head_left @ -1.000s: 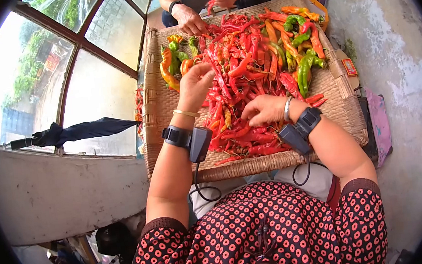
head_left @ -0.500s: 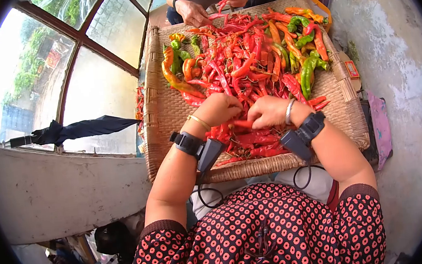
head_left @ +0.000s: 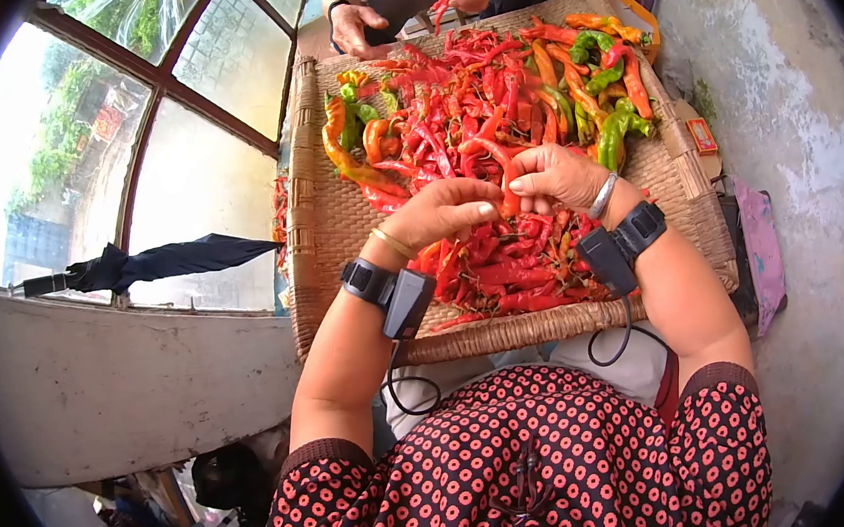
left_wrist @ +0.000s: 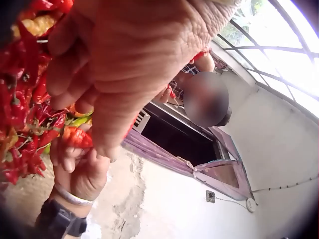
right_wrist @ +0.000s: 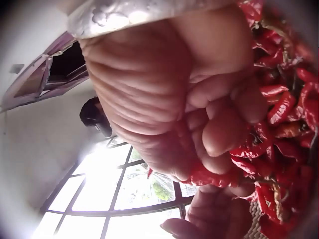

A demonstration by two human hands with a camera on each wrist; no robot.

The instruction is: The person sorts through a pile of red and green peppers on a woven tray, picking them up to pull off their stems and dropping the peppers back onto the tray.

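over the near middle of the woven tray (head_left: pixel 333 221), a red chilli (head_left: pixel 509 194) is held between both hands, just above the pile of red chillies (head_left: pixel 503 271). judged risk: a thin pod pulled at two ends may snap or slip free and drop into the pile, lost among like pods. left to right: folded umbrella (head_left: pixel 181 256) by the window, beyond the tray's left edge; orange and green peppers (head_left: pixel 355 129) at the far left corner; left hand (head_left: pixel 443 211), grip pressed together, fingertips pinching one end of the chilli; right hand (head_left: pixel 560 176), grip likewise closed, thumb and fingers pinching the other end; long green peppers (head_left: pixel 616 131) near the right edge.
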